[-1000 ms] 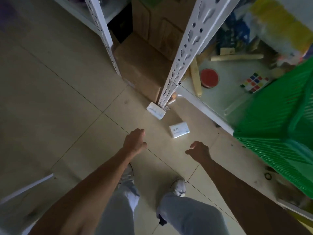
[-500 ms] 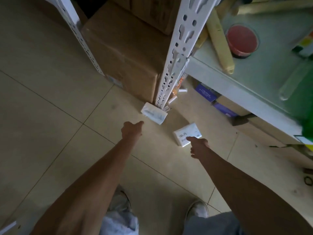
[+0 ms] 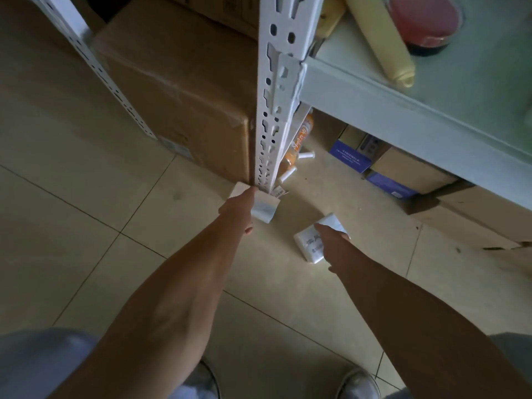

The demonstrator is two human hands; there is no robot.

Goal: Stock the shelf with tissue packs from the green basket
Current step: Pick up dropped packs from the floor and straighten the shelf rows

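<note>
Two white tissue packs lie on the tiled floor below the shelf (image 3: 403, 108). One tissue pack (image 3: 266, 207) rests against the foot of the white perforated post (image 3: 276, 82), and my left hand (image 3: 239, 210) is closed over its left side. The other tissue pack (image 3: 308, 246) lies further right on the floor. My right hand (image 3: 331, 236) covers its right half, with fingers curled over the far edge. Both packs still touch the floor. The green basket is out of view.
A large cardboard box (image 3: 178, 90) stands left of the post. On the shelf lie a yellow cylinder (image 3: 383, 38) and a red-lidded container (image 3: 423, 21). Under the shelf are blue boxes (image 3: 349, 156), brown cartons (image 3: 411, 171) and an orange bottle (image 3: 299, 139). My shoes show at the bottom.
I have bent lower and both hands have reached forward. The left hand went from short of the pack by the post onto it. The right hand has closed over the other pack.
</note>
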